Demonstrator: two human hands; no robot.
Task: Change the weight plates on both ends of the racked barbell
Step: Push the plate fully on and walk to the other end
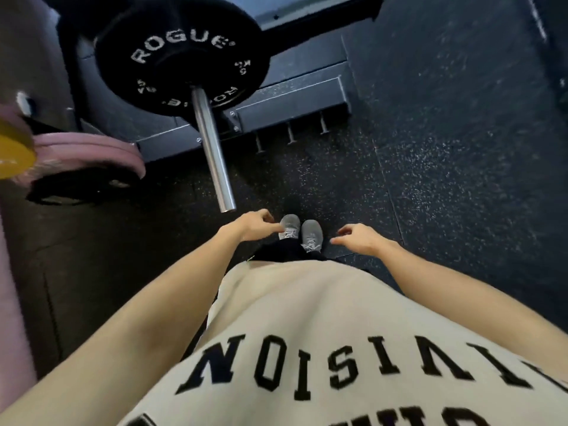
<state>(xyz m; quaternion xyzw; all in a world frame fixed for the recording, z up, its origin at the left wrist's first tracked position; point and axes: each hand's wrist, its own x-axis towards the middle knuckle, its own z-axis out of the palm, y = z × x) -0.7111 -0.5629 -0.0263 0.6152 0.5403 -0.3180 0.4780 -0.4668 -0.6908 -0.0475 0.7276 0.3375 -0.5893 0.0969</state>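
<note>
Black iron, the plate point(181, 56) seated at the inner end of the steel sleeve point(212, 149) will feel heavy and stiff, so grip its rim with your left hand point(249, 227) and right hand point(359, 239), both loosely curled and empty above speckled rubber flooring point(445, 149).

"ROGUE" on black plate point(181, 53)

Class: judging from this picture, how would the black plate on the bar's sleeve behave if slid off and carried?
The black plate looks like solid metal, so probably heavy and rigid. The chrome sleeve looks smooth, so it should slide easily. Being round, it may roll if set on edge.
</note>
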